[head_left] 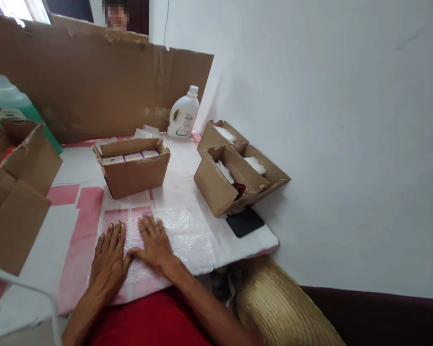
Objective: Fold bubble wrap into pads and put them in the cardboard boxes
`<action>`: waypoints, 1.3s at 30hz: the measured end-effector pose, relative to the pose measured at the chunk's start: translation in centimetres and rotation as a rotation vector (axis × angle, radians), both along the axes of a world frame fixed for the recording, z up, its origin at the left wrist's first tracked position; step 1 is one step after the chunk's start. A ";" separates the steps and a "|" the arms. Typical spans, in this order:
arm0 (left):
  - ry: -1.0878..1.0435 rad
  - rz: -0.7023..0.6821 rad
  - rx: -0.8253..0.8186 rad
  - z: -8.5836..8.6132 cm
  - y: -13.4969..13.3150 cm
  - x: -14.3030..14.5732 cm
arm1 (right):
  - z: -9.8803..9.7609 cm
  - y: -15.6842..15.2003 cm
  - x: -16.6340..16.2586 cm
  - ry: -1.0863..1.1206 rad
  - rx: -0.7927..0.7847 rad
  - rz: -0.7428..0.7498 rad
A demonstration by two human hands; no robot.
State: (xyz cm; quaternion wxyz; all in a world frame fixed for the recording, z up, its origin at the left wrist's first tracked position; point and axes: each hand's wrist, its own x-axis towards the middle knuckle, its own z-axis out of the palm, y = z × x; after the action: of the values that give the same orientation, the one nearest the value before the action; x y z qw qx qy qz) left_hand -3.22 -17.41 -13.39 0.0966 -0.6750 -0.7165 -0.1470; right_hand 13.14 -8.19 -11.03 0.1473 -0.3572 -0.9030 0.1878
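Note:
A clear sheet of bubble wrap (pixel 189 240) lies flat along the near edge of the table. On its left part rests my left hand (pixel 110 257), palm down with the fingers stretched out. My right hand (pixel 153 245) lies flat on the sheet just beside it, fingers spread and slightly blurred, its thumb close to my left hand. Neither hand grips anything. Behind the sheet stands a cardboard box (pixel 137 175) holding several small white boxes with purple edges (pixel 133 157).
On the right, cardboard bins (pixel 216 187) hold white packets, with a black flat object (pixel 245 222) before them. A white jug (pixel 184 115) and a green-liquid bottle (pixel 29 115) stand by a cardboard screen (pixel 104 86). Another carton (pixel 18 211) is left. A person is beyond the screen.

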 end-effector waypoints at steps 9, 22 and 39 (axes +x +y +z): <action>-0.016 -0.019 0.035 1.1 0.0 0.1 | -1.2 3.6 15.3 -0.108 0.094 -0.360; -0.020 -0.417 -0.053 2.8 -9.0 -5.7 | -0.1 -1.0 21.2 -0.112 0.187 0.174; -0.563 -0.149 -0.055 2.7 -7.7 -7.9 | -0.2 0.4 20.8 0.438 -0.108 -0.193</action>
State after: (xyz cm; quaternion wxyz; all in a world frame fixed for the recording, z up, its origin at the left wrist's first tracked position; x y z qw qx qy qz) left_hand -11.14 -25.06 -10.64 -0.1353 -0.6610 -0.6672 -0.3156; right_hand 33.95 -7.83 -11.28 0.3374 -0.3998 -0.7999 0.2940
